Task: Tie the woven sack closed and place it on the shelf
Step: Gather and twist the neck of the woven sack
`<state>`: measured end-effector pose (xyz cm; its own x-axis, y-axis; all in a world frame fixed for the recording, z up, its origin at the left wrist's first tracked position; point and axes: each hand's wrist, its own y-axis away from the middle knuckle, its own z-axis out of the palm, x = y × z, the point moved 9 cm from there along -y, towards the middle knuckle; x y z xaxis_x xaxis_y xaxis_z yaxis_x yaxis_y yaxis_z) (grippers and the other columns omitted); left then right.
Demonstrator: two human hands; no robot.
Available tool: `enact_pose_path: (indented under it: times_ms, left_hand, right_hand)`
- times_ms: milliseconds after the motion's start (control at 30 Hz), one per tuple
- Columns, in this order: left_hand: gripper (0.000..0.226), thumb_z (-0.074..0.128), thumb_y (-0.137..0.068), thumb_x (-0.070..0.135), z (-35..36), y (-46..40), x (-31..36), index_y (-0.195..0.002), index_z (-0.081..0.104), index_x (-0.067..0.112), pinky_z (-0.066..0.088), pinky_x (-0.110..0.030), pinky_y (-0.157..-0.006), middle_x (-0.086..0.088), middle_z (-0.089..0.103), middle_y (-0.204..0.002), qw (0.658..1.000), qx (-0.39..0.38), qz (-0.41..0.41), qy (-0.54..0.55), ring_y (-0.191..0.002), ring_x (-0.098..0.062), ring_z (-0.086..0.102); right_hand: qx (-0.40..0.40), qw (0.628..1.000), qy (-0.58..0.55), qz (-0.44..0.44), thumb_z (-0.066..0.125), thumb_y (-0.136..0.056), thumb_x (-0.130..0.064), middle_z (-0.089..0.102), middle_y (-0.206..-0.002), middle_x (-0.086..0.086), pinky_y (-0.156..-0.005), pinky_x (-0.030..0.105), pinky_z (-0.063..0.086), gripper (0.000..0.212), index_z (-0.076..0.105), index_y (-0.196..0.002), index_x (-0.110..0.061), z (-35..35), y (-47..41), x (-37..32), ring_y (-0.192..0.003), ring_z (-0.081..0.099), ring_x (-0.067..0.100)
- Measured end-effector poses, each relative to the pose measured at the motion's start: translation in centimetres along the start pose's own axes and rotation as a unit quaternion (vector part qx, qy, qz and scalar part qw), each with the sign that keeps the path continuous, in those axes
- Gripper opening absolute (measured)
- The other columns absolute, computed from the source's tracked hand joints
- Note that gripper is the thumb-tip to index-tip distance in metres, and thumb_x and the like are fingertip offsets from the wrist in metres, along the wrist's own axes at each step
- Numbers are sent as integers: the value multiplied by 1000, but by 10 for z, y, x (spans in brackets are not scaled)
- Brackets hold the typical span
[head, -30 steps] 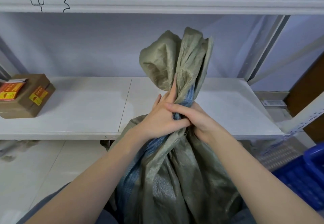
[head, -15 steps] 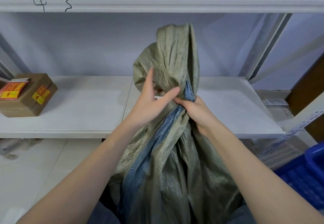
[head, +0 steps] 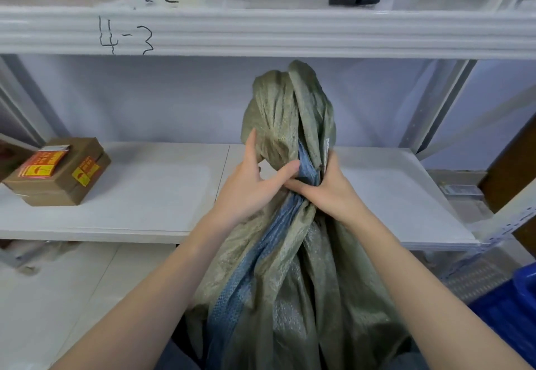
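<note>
An olive-green woven sack (head: 290, 288) with a blue stripe stands upright in front of me, its mouth gathered and twisted into a loop above the neck. My right hand (head: 326, 192) clamps the twisted neck. My left hand (head: 255, 184) holds the folded-over top of the sack, thumb and fingers spread around the loop. Behind the sack runs a white shelf (head: 150, 195), marked "4-3" on the beam above.
A brown cardboard box (head: 58, 171) with yellow and red labels sits at the shelf's left end. The upper shelf (head: 290, 1) carries boxes, plastic wrap and a dark bar. A blue plastic crate (head: 513, 311) stands low right, by grey shelf uprights.
The sack's loose top has been folded down into a rounded loop. My left hand moved from the neck up onto that loop. The camera tilted up, showing the upper shelf.
</note>
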<state>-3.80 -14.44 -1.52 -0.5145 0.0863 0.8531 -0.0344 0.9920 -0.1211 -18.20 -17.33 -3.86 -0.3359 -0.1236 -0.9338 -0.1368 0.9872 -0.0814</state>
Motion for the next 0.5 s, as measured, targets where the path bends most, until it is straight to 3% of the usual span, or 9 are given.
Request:
enact_pose_path:
  times_ms: [100,267,500]
  left_hand:
    - [88,54,-77,69,-22,5,11,-147,12,37,39,-43,-104,3,45,-143,998,36,12,-50,-130,-17,44]
    - [67,52,-79,67,-65,14,54,-137,34,37,47,-39,-90,9,57,-119,976,127,62,-167,-108,-15,57]
    - [47,60,-85,44,-121,28,112,-127,49,27,44,-33,-87,10,55,-124,942,222,174,-179,-113,-13,54]
  right_hand:
    - [26,995,97,-20,76,-51,-63,44,-136,2,-108,43,37,112,16,-141,-34,-9,4,-16,-130,39,18]
    - [50,977,187,-85,73,-60,-59,29,-145,4,-111,39,28,110,12,-146,-30,-23,12,-71,-137,25,21]
    - [64,950,243,-183,68,-75,-50,25,-147,-2,-99,28,28,90,16,-145,-29,-24,24,-151,-136,23,18]
